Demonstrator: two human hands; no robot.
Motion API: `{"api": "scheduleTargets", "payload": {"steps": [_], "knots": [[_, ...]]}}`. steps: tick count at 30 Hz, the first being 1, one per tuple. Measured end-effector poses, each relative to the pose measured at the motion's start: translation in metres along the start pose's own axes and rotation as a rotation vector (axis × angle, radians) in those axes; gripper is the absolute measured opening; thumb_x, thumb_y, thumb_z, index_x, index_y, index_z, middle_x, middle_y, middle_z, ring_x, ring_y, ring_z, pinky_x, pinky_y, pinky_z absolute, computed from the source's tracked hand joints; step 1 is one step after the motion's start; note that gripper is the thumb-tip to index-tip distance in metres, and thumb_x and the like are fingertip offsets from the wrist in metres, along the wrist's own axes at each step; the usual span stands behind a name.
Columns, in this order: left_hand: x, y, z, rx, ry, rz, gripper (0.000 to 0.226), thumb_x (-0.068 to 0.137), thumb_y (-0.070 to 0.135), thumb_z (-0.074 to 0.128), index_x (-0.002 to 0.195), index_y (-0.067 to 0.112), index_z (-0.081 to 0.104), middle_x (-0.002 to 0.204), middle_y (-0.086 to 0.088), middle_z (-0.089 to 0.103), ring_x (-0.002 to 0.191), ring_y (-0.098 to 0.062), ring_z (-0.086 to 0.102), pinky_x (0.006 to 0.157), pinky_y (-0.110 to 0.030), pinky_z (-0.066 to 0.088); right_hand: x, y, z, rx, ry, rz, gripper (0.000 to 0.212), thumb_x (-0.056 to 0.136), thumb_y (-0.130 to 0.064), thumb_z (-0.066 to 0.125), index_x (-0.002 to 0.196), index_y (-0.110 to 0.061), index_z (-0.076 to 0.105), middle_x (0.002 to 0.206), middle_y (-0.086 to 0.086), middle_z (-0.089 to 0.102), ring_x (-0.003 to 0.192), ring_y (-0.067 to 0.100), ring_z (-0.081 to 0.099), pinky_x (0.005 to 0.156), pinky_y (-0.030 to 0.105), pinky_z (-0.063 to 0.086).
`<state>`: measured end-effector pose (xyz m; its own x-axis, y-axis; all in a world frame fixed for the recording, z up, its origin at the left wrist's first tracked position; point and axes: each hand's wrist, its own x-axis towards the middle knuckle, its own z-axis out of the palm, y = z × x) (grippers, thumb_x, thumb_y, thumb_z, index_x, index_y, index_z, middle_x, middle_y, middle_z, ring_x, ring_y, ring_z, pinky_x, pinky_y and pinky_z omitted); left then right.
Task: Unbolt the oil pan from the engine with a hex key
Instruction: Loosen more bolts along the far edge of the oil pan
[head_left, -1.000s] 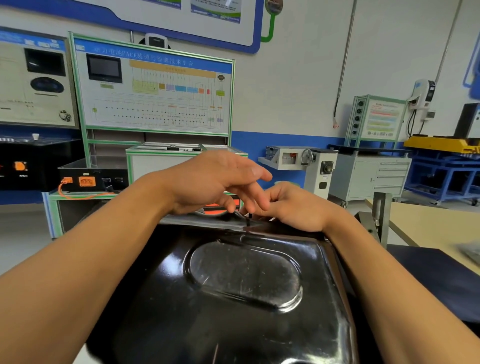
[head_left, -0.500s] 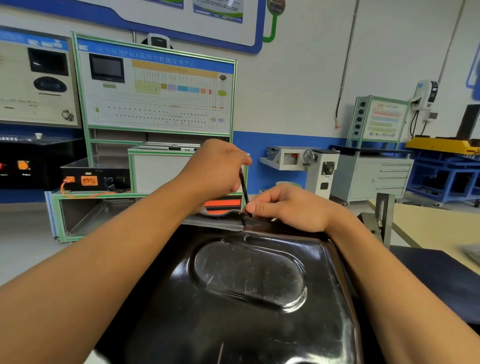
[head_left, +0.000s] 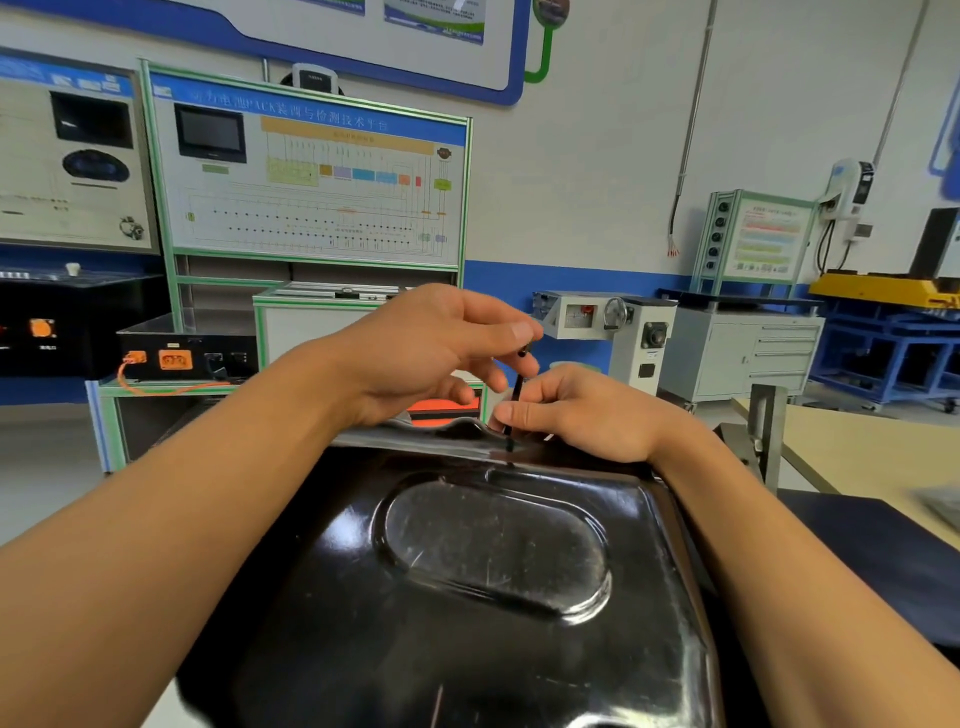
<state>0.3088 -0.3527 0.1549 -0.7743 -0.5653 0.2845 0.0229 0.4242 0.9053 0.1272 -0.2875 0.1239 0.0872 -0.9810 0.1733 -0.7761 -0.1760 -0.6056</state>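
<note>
A pale tan, flat-topped workbench fills the right side. A dark navy flat mat lies on its near part, its left side hidden behind the glossy black pressed-metal oil pan. A blurred grey object, too indistinct to identify, rests at the bench's right edge.

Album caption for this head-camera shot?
Left hand and right hand pinch a hex key at the far rim of the oil pan.

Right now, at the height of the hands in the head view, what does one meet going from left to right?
A black box with orange sockets → left hand → hex key → right hand → grey drawer cabinet.
</note>
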Motion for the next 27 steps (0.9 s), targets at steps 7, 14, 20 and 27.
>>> {"api": "scheduleTargets", "payload": {"steps": [7, 14, 20, 27], "knots": [[0.001, -0.002, 0.009, 0.259, 0.022, 0.141, 0.014, 0.095, 0.029, 0.064, 0.097, 0.018, 0.073, 0.069, 0.001, 0.072, 0.056, -0.006, 0.055, 0.047, -0.014, 0.043, -0.003, -0.002, 0.000, 0.049, -0.026, -0.024, 0.028, 0.099, -0.036, 0.061, 0.077, -0.030, 0.078, 0.082, 0.022, 0.067, 0.077, 0.024, 0.055, 0.089, 0.049, 0.050], [0.010, -0.006, 0.018, 0.483, 0.310, 0.288, 0.043, 0.090, 0.041, 0.071, 0.058, 0.015, 0.057, 0.039, 0.011, 0.046, 0.035, -0.003, 0.037, 0.042, -0.010, 0.030, -0.001, -0.001, 0.000, 0.049, -0.061, -0.034, 0.040, 0.097, -0.040, 0.062, 0.058, -0.032, 0.070, 0.061, -0.006, 0.056, 0.060, 0.008, 0.049, 0.071, 0.030, 0.041], [0.014, -0.006, 0.016, 0.382, 0.421, 0.055, 0.035, 0.095, 0.022, 0.058, 0.065, 0.005, 0.064, 0.038, 0.006, 0.050, 0.032, -0.005, 0.041, 0.040, -0.018, 0.033, 0.001, 0.003, 0.000, 0.081, -0.062, -0.042, 0.026, 0.093, -0.042, 0.066, 0.072, -0.034, 0.077, 0.072, -0.007, 0.068, 0.071, 0.007, 0.059, 0.079, 0.032, 0.047], [0.004, 0.005, 0.008, -0.159, 0.208, -0.154, 0.019, 0.100, 0.015, 0.052, 0.099, 0.006, 0.069, 0.058, -0.010, 0.065, 0.044, -0.016, 0.058, 0.039, -0.020, 0.043, 0.002, 0.004, -0.001, 0.039, -0.041, -0.037, 0.036, 0.096, -0.041, 0.063, 0.062, -0.040, 0.073, 0.062, -0.013, 0.060, 0.064, 0.004, 0.052, 0.076, 0.031, 0.042]]}}
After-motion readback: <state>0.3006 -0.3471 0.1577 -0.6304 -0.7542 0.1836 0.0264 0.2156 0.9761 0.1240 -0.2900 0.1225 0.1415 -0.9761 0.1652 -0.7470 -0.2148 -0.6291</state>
